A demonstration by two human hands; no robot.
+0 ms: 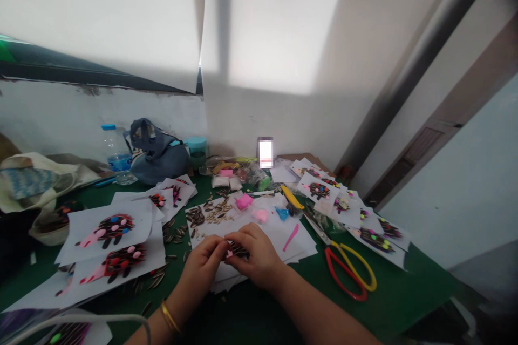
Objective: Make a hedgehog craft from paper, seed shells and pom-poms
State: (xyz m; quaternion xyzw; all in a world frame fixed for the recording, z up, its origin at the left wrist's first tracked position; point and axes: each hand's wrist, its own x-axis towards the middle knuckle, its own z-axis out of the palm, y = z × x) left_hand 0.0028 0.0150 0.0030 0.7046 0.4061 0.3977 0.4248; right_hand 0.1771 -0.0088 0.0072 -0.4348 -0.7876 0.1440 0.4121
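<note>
Right-hand fingers and thumb pinched a small, spiky seed-covered piece (240, 249) just above smooth white paper (305, 247), the right hand (259, 256) curled around it. Fingertips of the left hand (207, 257) met its soft pink end; whether they gripped it could not be told. Glossy striped seeds (197, 216) lay loose beyond, near a rounded pink lump (261, 216), a blue lump (282, 213) and a slim pink plastic tool (290, 238). To the right rested steel-bladed scissors (327, 241) with looped red and yellow handles; to the left, paper cards (141, 226) bore bristly seeded figures dotted with colored balls. Farther back, a crumpled clear bag (256, 175) contained a green lump, near a slumped blue fabric bag (162, 159), a teal-lidded jar (197, 154), its contents indistinct, and a clear plastic bottle (116, 150).
</note>
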